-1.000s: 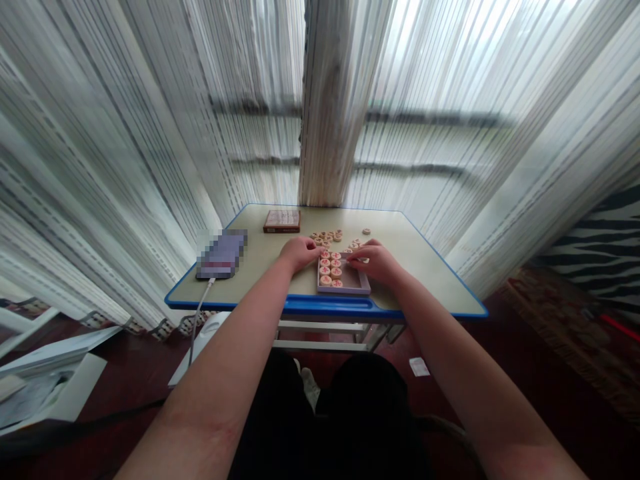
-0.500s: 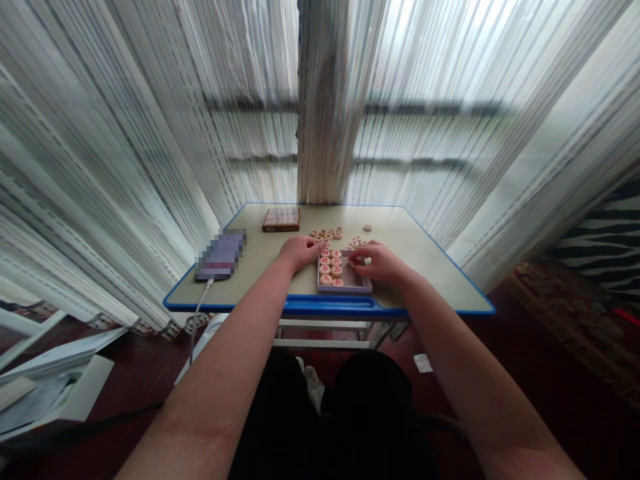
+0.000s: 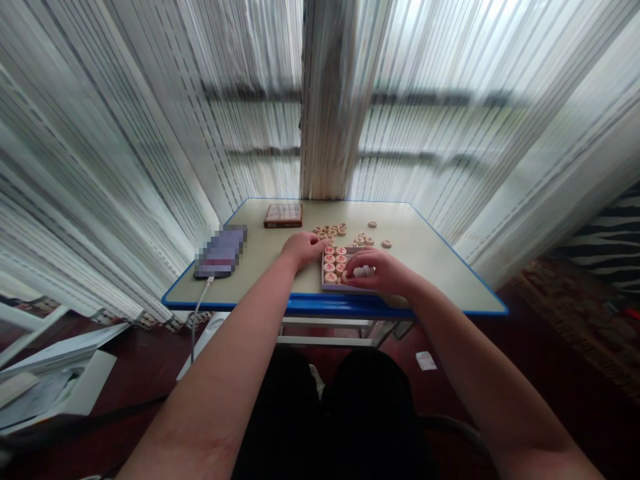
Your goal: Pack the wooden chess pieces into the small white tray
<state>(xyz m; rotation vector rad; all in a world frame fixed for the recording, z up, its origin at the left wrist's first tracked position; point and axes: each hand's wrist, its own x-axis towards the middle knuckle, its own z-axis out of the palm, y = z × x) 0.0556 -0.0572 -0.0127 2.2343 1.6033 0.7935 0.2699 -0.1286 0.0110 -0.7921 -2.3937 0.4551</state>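
A shallow light-coloured tray (image 3: 324,285) holds two columns of round wooden Chinese chess pieces (image 3: 330,268) with red characters. My right hand (image 3: 379,270) reaches over the tray's right part, its fingertips closed on a chess piece (image 3: 345,275) low in the second column. My left hand (image 3: 303,250) is at the tray's far left corner, fingers together; what its tips hold, if anything, is hidden. Just beyond it lie several loose pieces (image 3: 341,231) in a cluster. More loose pieces (image 3: 369,241) lie behind my right hand.
A brown flat box (image 3: 283,216) lies at the back left of the blue-edged table (image 3: 250,267). At the left edge is a phone (image 3: 220,253) with a white cable (image 3: 199,310). Single pieces lie farther right (image 3: 387,244). Striped curtains (image 3: 330,100) hang behind.
My right hand has moved left and nearer to me within the tray, bringing its fingertips to the second column. My left hand stays by the far left corner. The view has shifted slightly.
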